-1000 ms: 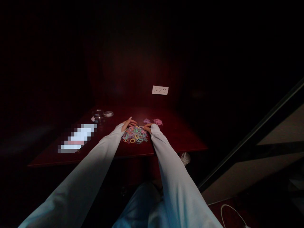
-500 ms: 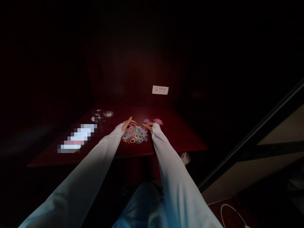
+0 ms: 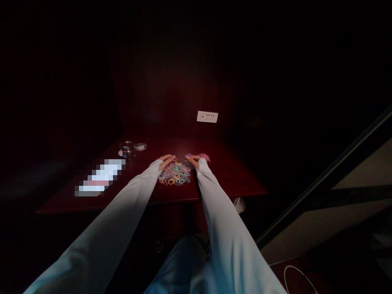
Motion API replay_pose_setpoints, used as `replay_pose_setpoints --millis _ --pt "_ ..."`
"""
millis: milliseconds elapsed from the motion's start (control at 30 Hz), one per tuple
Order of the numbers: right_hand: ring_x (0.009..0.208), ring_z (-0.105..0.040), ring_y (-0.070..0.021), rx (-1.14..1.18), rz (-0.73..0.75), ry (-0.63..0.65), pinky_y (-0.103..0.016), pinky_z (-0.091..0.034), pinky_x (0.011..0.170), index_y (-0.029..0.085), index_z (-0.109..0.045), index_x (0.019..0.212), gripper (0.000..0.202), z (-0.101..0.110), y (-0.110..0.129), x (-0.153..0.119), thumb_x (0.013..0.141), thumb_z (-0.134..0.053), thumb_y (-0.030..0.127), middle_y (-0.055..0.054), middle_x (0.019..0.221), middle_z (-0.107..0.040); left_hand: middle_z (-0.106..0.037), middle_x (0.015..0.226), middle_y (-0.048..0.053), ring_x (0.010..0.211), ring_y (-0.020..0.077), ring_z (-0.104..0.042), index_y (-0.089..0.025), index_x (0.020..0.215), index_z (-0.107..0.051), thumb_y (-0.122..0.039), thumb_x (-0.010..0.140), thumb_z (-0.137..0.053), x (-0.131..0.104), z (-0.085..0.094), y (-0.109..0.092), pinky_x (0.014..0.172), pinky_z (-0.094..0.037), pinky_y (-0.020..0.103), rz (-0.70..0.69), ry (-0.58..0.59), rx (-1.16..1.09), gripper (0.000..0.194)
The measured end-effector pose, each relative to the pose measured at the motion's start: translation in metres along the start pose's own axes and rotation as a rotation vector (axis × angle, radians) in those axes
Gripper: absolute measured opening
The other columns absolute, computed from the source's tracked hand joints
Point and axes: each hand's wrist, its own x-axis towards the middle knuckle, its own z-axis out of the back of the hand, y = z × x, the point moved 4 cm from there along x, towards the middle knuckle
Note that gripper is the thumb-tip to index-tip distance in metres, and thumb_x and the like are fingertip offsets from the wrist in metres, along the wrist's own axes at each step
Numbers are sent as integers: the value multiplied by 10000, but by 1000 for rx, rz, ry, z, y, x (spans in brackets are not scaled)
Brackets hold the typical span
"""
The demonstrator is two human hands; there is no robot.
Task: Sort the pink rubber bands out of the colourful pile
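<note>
A mixed pile of small coloured hair ties (image 3: 174, 175) lies near the table's front edge, between my two hands. My left hand (image 3: 167, 160) reaches over the pile's far left side with its fingers stretched out to the right. At the far right of the pile is my right hand (image 3: 192, 161), its fingertips drawn together beside a small purple heap (image 3: 189, 155). What those fingertips hold, if anything, is too small to make out. Just behind the right wrist, a pink heap of small bands (image 3: 205, 156) is partly covered by the sleeve.
A clear jar (image 3: 127, 149) stands at the back left, with a round clear lid (image 3: 141, 147) beside it. Left of my arm lies a bright, pixelated flat object (image 3: 102, 177). A white socket (image 3: 207, 116) is on the back wall. The dark red table (image 3: 232, 179) ends just before my knees.
My left hand's fingers have come down and closer together over the pile. My right hand has shifted slightly towards the purple heap, now covering part of it.
</note>
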Motion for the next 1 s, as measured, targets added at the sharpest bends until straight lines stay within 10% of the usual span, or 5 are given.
replay_pose_setpoints --millis 300,1000 --pt "592 -483 -108 13 -21 63 -247 -379 580 181 -654 604 471 -26 10 -3 692 -796 621 27 563 -559 -731 1056 103 1065 286 -663 -232 811 -767 -710 758 -687 0 0 -4 1038 -498 423 -279 1 131 488" --pt "635 -572 -124 23 -60 174 -230 -427 621 183 -805 769 519 -31 -3 -3 841 -644 671 -13 674 -670 -719 966 90 937 266 -630 -222 526 -649 -506 846 -620 -4 5 -10 1045 -468 440 -229 -25 196 428"
